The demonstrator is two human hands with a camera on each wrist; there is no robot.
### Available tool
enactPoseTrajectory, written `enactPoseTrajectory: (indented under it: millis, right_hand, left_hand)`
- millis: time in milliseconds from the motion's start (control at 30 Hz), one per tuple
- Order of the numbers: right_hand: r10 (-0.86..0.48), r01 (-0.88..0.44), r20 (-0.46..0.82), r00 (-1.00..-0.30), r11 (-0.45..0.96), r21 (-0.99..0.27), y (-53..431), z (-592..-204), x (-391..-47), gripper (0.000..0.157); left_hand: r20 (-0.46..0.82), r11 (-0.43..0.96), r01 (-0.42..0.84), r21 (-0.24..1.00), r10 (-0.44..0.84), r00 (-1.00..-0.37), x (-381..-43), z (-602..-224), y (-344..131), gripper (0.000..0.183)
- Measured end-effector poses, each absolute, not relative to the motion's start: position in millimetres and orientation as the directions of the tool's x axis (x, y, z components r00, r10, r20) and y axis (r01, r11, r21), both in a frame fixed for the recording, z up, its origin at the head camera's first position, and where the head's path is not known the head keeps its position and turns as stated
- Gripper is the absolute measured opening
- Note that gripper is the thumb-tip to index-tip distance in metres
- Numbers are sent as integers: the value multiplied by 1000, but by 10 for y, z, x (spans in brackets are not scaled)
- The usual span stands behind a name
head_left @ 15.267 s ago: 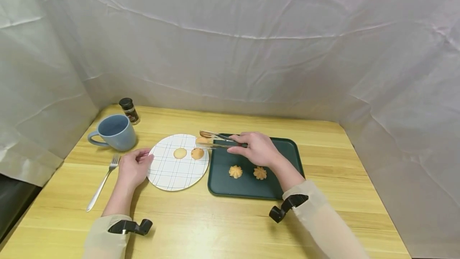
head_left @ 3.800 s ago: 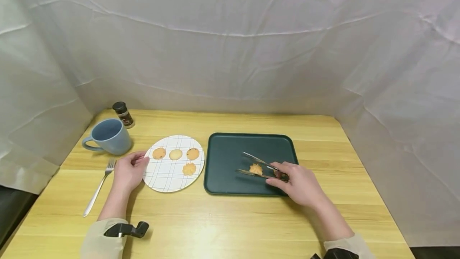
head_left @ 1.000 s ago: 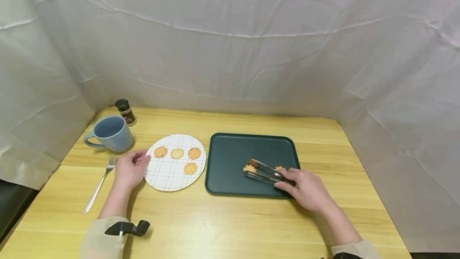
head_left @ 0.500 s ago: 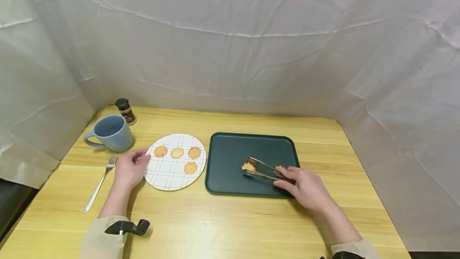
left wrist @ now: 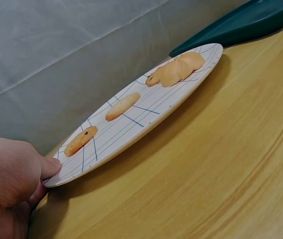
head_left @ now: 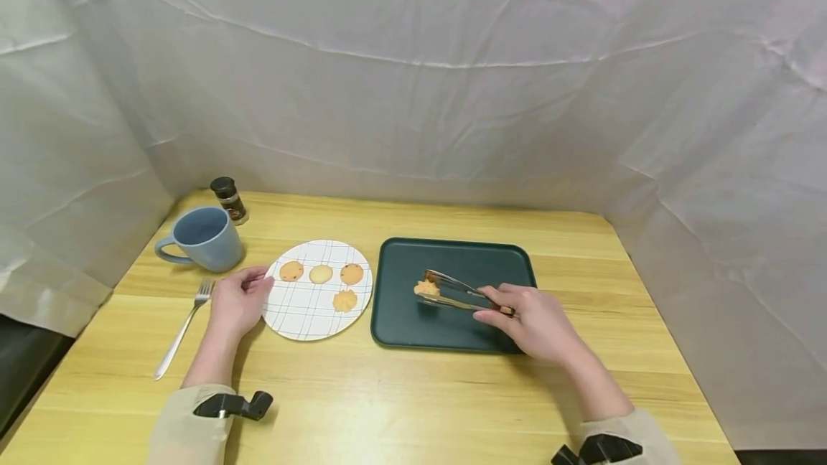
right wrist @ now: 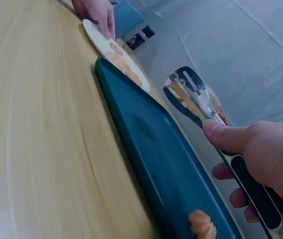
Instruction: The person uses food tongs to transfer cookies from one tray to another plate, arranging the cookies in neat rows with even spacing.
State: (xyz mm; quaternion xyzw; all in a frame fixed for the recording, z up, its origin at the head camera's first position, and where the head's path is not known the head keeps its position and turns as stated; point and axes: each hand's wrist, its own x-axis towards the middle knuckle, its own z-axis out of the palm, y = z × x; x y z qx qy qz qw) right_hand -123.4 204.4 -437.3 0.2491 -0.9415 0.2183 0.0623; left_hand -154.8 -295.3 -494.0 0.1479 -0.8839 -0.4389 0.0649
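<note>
My right hand [head_left: 539, 321] holds metal tongs [head_left: 459, 303], which pinch a flower-shaped cookie [head_left: 426, 288] above the dark green tray [head_left: 400, 325]. A shadow falls on the tray beneath it. Another flower-shaped cookie [right wrist: 202, 225] lies on the tray in the right wrist view; the hand hides it from the head view. With thumb on top, my left hand [head_left: 239, 300] grips the left rim of the white checked plate [head_left: 291, 311]. On the plate, a pale cookie [head_left: 320, 274] sits between two speckled round cookies [head_left: 291, 271], and a flower-shaped cookie [head_left: 345, 301] lies nearer me.
Left of the plate lie a fork [head_left: 181, 336] and, farther back, a blue mug [head_left: 209, 239]. A black-capped jar [head_left: 229, 199] stands behind the mug. Pale cloth [head_left: 413, 92] hangs around the wooden table [head_left: 388, 407].
The tongs closed on a flower-shaped cookie on the tray, and my right hand has lifted it leftward. Since the oldest frame, a speckled and a flower-shaped cookie came onto the plate.
</note>
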Motion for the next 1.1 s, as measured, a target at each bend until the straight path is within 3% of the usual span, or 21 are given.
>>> enactPoseTrajectory:
  millis: [1100]
  right_hand:
    - [-549,-585,215,-808,703,-405,1312,-4335,-1418,52]
  left_hand:
    - [0,565,-186,804,-313,-950,-1551,-4936,-2955,37]
